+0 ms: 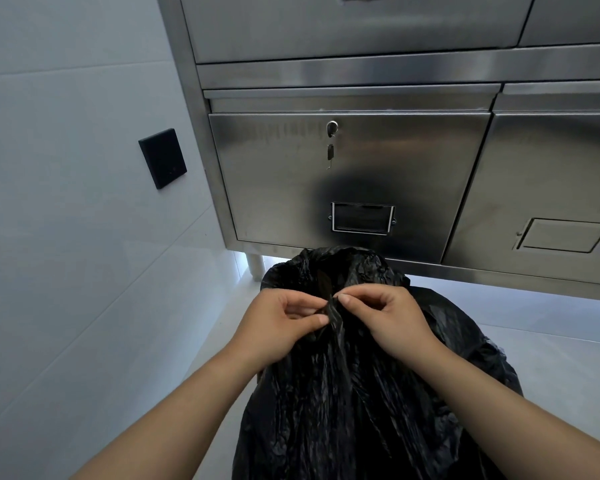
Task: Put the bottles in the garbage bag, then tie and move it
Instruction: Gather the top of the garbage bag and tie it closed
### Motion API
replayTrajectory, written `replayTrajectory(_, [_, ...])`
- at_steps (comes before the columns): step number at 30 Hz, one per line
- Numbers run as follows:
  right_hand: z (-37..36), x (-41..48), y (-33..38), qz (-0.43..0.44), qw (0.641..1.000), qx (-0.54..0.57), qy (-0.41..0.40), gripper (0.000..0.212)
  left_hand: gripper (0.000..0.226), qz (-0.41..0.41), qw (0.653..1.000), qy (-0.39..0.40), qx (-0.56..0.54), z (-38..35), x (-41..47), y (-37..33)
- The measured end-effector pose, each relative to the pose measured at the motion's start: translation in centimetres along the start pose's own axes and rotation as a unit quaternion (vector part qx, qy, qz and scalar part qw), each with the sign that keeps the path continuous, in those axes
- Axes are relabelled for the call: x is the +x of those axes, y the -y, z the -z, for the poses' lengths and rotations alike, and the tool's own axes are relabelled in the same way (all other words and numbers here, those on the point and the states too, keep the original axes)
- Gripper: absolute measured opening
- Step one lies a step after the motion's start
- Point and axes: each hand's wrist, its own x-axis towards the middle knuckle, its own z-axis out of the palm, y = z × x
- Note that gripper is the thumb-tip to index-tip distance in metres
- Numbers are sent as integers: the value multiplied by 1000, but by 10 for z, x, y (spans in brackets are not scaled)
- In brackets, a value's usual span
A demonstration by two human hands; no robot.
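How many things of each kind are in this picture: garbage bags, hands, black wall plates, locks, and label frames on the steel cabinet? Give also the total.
1 garbage bag
2 hands: left hand and right hand, both pinching the bag's gathered top
1 black wall plate
1 lock
2 label frames
Total: 7

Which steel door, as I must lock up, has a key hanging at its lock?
The lower left door, directly behind the garbage bag; a key dangles from its lock. The lower right door shows none.
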Motion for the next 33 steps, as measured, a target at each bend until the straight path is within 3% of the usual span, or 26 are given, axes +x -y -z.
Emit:
replayTrajectory(3, [-5,-6,-8,-40,999,12,2,23,17,-6,995,-15,101,3,0,3])
replayTrajectory(7, [-7,-12,-13,-77,997,6,-2,31,20,-8,991,-40,125,2,-4,8])
replayTrajectory(15, [-5,-19,-13,-105,993,9,-45,25,25,4,998,-57,19,4,-8,11])
replayTrajectory(24, [-2,-22,-4,-57,996,19,-72,25,13,51,992,-51,-100,9,-7,11])
replayTrajectory(33, [3,-24,-3,-1,995,0,-100,28,10,55,992,-50,-101,15,-6,11])
